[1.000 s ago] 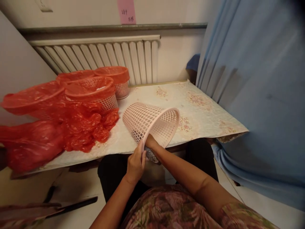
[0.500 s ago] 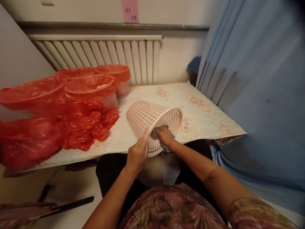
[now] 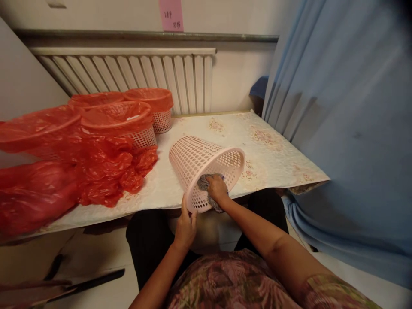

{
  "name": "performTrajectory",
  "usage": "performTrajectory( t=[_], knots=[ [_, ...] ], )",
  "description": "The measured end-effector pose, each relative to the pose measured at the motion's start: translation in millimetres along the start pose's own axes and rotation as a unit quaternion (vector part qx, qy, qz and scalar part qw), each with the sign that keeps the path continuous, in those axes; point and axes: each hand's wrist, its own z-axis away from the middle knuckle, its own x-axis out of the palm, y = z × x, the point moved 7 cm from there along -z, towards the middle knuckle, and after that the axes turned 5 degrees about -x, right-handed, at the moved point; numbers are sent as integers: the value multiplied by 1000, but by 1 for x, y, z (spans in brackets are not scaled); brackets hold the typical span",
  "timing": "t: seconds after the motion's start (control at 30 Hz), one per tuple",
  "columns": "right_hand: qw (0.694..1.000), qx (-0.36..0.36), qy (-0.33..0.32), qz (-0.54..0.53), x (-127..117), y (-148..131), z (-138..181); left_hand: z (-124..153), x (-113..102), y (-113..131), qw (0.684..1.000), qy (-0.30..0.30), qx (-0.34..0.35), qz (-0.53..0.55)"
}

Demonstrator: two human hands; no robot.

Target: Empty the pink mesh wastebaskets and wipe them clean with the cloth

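A pink perforated plastic wastebasket (image 3: 196, 153) lies on its side on the table, its mouth tilted toward me and to the right. My left hand (image 3: 186, 225) grips the lower left of its rim, thumb and fingers on either side of the edge. Just inside the mouth, my right hand (image 3: 216, 189) is closed on a bunched grey cloth (image 3: 215, 204) and presses it to the inner wall. Part of the cloth hangs out over the lower rim. The right fingertips are partly hidden by the cloth.
Several wastebaskets lined with red bags (image 3: 117, 118) stand at the left. Loose red plastic bags (image 3: 106, 171) lie in front of them. The table has a floral cover (image 3: 219, 125). A radiator (image 3: 128, 77) is behind it, and a blue curtain (image 3: 341, 128) hangs at the right.
My left hand has slid down along the rim to its lower left. My right hand has moved slightly left with the cloth. The wastebasket stays on its side.
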Motion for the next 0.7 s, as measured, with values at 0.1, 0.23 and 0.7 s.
performTrajectory(
  t=[0.1,0.23,0.7],
  knots=[
    [998,6,-10,-54,10,-15,-2,-7,-15,14,999,10,48,-15],
    [990,-30,-39,-131,25,-56,-6,-16,-47,42,988,68,137,-36],
    [984,-157,-62,54,-4,-20,-10,-31,-71,82,970,35,225,-82]
  ],
)
